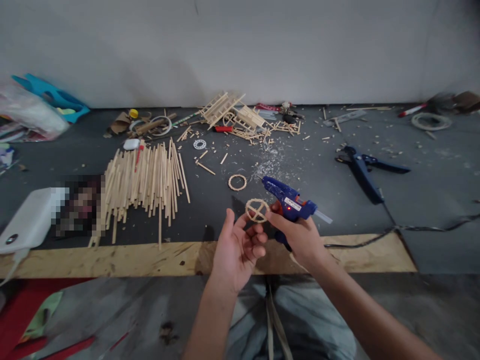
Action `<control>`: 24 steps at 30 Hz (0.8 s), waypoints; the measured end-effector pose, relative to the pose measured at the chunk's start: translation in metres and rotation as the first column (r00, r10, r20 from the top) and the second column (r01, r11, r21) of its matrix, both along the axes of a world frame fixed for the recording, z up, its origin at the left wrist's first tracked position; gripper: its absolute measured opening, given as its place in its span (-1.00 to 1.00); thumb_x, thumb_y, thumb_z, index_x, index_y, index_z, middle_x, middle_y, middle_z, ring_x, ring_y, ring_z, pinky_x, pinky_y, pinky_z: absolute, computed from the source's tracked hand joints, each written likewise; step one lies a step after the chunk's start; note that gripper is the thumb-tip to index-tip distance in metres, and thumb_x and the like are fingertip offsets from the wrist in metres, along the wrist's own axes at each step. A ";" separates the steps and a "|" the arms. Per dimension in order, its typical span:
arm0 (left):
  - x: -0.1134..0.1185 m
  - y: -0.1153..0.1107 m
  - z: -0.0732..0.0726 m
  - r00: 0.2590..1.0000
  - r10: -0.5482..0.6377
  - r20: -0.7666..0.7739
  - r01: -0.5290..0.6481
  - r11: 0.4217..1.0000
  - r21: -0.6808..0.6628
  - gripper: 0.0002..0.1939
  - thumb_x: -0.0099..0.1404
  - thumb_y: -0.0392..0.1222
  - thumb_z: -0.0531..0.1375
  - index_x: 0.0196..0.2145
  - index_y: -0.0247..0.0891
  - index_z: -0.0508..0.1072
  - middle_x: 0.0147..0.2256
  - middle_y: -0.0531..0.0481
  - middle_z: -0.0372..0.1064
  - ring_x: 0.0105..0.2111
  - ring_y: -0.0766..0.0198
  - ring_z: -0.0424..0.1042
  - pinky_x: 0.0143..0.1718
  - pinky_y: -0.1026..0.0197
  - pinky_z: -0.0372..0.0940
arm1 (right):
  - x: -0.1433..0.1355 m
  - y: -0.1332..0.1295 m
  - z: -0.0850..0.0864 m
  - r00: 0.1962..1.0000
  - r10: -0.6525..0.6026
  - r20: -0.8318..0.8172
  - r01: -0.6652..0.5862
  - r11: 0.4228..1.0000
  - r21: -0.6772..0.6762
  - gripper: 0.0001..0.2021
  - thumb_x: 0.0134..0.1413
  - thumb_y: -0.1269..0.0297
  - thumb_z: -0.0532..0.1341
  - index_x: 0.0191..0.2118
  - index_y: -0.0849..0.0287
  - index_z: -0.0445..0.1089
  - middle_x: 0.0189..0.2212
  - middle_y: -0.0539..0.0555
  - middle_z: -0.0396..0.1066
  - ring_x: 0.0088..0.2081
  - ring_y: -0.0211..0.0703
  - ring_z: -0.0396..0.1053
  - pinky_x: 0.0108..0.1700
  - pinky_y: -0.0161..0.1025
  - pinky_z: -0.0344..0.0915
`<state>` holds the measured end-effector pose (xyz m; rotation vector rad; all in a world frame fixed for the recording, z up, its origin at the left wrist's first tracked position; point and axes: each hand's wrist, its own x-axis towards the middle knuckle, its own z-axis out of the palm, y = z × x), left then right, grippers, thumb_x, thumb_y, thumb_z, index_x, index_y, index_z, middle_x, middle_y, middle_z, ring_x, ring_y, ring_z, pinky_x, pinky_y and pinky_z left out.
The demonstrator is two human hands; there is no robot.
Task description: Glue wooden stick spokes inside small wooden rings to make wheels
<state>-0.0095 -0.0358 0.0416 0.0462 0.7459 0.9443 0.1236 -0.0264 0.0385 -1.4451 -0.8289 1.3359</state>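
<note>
A small wooden wheel [258, 210] with crossed spokes is held up between my two hands above the table's front edge. My left hand [240, 245] is palm up, its thumb apart and its fingers loosely curled, with fingertips by the wheel's left and lower rim. My right hand [300, 237] is wrapped round a blue hot glue gun [287, 195], whose red light is on and whose clear glue stick sticks out behind. The right thumb and forefinger touch the wheel's right rim. Just beyond lies a plain wooden ring [237, 182] without spokes.
Many thin wooden sticks [144, 180] lie left. Behind are a stick-built model [228, 112], offcuts and a white perforated disc [200, 144]. A dark blue cutter [362, 172] lies right, near a black cable [360, 245]. A white power bank [30, 217] sits far left.
</note>
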 end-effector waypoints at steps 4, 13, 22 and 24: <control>0.007 -0.005 -0.002 0.963 0.116 -0.243 -0.076 0.983 0.168 -0.69 0.07 -0.05 0.30 -0.25 -0.21 0.41 -0.55 0.17 0.13 -0.62 0.50 0.17 -0.74 0.49 0.06 | 0.000 -0.001 0.001 0.999 0.023 0.040 -0.023 1.000 0.003 -0.74 -0.16 0.13 0.32 -0.38 0.20 0.35 -0.52 -0.06 0.32 -0.47 -0.30 0.26 -0.40 -0.34 0.22; 0.014 0.000 -0.005 0.892 0.179 -0.416 -0.097 0.973 0.209 -0.76 0.00 -0.12 0.32 -0.44 -0.30 0.38 -0.57 0.13 0.23 -0.64 0.47 0.18 -0.69 0.41 0.08 | -0.004 -0.006 0.010 0.991 0.076 0.106 -0.071 0.996 -0.052 -0.72 -0.16 0.10 0.30 -0.37 0.20 0.36 -0.53 -0.05 0.33 -0.52 -0.29 0.25 -0.49 -0.34 0.20; 0.018 0.001 -0.009 0.902 0.221 -0.371 -0.144 0.964 0.225 -0.86 0.08 -0.22 0.27 -0.44 -0.31 0.38 -0.59 0.14 0.23 -0.66 0.49 0.18 -0.66 0.42 0.07 | -0.005 -0.008 0.007 0.990 0.099 0.096 -0.095 0.995 -0.042 -0.76 -0.14 0.14 0.28 -0.37 0.20 0.37 -0.51 -0.03 0.34 -0.47 -0.25 0.29 -0.42 -0.33 0.26; 0.019 0.001 -0.009 0.900 0.227 -0.371 -0.156 0.965 0.212 -0.87 0.07 -0.23 0.27 -0.45 -0.31 0.38 -0.60 0.15 0.23 -0.66 0.49 0.17 -0.66 0.42 0.06 | -0.005 -0.009 0.007 0.990 0.104 0.100 -0.101 0.994 -0.036 -0.76 -0.13 0.14 0.27 -0.36 0.19 0.37 -0.50 -0.03 0.35 -0.45 -0.25 0.30 -0.41 -0.33 0.26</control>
